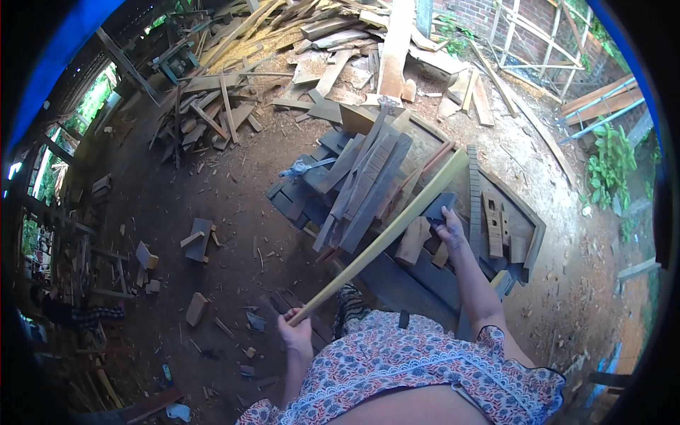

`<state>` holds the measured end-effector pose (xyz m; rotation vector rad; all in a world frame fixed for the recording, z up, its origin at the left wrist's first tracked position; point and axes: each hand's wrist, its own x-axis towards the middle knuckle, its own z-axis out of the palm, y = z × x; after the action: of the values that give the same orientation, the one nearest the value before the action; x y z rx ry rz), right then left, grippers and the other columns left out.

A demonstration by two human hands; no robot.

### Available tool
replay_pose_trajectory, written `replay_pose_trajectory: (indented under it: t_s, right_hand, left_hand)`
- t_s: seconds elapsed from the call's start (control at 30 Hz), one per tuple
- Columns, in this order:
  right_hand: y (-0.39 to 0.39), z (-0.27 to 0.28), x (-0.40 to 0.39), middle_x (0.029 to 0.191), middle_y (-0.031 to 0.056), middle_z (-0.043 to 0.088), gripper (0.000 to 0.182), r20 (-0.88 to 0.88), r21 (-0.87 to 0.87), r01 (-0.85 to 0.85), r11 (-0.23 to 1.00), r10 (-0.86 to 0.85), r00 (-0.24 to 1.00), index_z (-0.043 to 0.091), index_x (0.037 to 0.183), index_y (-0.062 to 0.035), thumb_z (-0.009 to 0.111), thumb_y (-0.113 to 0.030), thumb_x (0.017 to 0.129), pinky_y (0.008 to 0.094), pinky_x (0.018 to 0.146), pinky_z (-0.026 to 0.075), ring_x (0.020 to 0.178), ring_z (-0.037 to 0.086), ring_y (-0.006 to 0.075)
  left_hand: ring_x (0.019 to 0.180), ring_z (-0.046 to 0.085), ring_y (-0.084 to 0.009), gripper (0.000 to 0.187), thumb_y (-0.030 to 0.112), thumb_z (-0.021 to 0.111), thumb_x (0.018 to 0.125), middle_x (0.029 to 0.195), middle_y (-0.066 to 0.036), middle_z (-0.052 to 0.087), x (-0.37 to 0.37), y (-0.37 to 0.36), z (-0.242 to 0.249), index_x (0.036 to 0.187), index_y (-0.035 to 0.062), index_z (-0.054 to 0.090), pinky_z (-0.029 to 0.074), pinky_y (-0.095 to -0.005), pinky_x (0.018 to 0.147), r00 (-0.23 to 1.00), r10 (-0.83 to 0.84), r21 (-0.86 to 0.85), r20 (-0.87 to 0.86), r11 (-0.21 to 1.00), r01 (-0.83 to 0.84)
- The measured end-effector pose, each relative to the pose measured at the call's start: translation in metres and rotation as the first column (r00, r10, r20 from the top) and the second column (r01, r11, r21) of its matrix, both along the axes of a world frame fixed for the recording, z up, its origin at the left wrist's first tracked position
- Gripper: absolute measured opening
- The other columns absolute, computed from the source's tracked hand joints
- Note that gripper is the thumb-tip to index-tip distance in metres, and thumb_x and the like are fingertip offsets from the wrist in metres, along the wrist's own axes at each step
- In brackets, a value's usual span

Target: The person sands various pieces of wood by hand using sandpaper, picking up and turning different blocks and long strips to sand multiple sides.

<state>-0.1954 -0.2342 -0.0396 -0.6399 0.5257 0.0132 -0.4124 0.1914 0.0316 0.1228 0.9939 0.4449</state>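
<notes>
A long pale wooden strip (382,237) slants across in front of me, from low on the left up to the right. Its near end is gripped in my left hand (296,334), fingers wrapped round it. My right hand (450,230) is closed on a dark grey flat piece (440,205), which lies against the strip's right side; whether it is sandpaper or a small board I cannot tell. Under the strip stands a wooden bench stacked with dark boards (375,191). Short wood offcuts (413,241) lie just below my right hand, and a block with square holes (492,223) is to the right.
Scrap boards (333,71) and a pile of sticks (205,117) cover the ground ahead. Loose wooden blocks (197,309) are scattered on the dirt floor at left. A person (71,312) is at the far left. Green plants (610,159) grow at right.
</notes>
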Motion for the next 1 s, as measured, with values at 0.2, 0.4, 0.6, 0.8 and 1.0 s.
replay_pose_trajectory:
  t_s: [0.2, 0.4, 0.6, 0.8, 1.0]
  right_hand:
    - [-0.024, -0.049, 0.015, 0.120, 0.0131, 0.051, 0.029, -0.090, -0.042, 0.056, 0.998, -0.059, 0.994, 0.040, 0.125, -0.0143, 0.041, -0.015, 0.096, 0.0528, 0.087, 0.047, 0.104, 0.056, 0.0316]
    - [-0.026, -0.039, 0.020, 0.115, 0.0107, 0.055, 0.029, -0.014, -0.118, -0.056, 0.991, 0.054, 0.998, 0.040, 0.125, -0.0148, 0.040, -0.016, 0.097, 0.0502, 0.085, 0.048, 0.101, 0.058, 0.0282]
    - [-0.025, -0.033, -0.011, 0.116, 0.0080, 0.055, 0.030, -0.037, -0.210, -0.061, 0.976, 0.055, 0.998, 0.041, 0.126, -0.0157, 0.042, -0.018, 0.096, 0.0506, 0.084, 0.047, 0.101, 0.058, 0.0255]
    - [-0.036, -0.026, -0.073, 0.110, 0.0041, 0.057, 0.031, -0.040, -0.279, -0.063, 0.958, 0.054, 0.998, 0.044, 0.124, -0.0158, 0.048, -0.022, 0.094, 0.0419, 0.081, 0.048, 0.095, 0.059, 0.0193]
    - [-0.048, -0.006, -0.135, 0.098, 0.0026, 0.060, 0.029, -0.008, -0.499, -0.047, 0.865, 0.050, 0.999, 0.051, 0.116, -0.0047, 0.051, -0.021, 0.092, 0.0312, 0.077, 0.048, 0.085, 0.059, 0.0137]
  left_hand:
    - [0.070, 0.052, -0.0237, 0.011, 0.008, 0.042, 0.081, 0.068, -0.007, 0.049, -0.002, -0.013, -0.070, 0.070, 0.0086, 0.043, 0.044, -0.0534, 0.082, 0.992, -0.024, -0.269, -0.126, 0.963, -0.011]
    - [0.084, 0.056, -0.0293, 0.010, 0.005, 0.036, 0.084, 0.086, -0.012, 0.057, -0.027, -0.031, -0.165, 0.084, 0.0038, 0.046, 0.041, -0.0576, 0.089, 0.992, -0.120, -0.515, -0.037, 0.853, 0.084]
    - [0.099, 0.052, -0.0252, 0.023, 0.014, 0.036, 0.093, 0.101, -0.013, 0.058, -0.025, -0.058, -0.167, 0.103, -0.0005, 0.050, 0.039, -0.0487, 0.097, 0.655, -0.722, 0.059, -0.222, 0.660, 0.749]
    - [0.103, 0.049, -0.0186, 0.036, 0.026, 0.040, 0.096, 0.104, -0.011, 0.058, 0.041, -0.094, -0.082, 0.112, -0.0049, 0.050, 0.043, -0.0397, 0.095, 0.849, -0.458, -0.275, -0.262, 0.879, 0.390]
    - [0.119, 0.043, -0.0394, 0.062, 0.048, 0.030, 0.096, 0.125, -0.025, 0.046, 0.076, -0.094, -0.111, 0.115, -0.0089, 0.045, 0.034, -0.0541, 0.103, 0.969, -0.243, -0.638, -0.037, 0.752, 0.164]
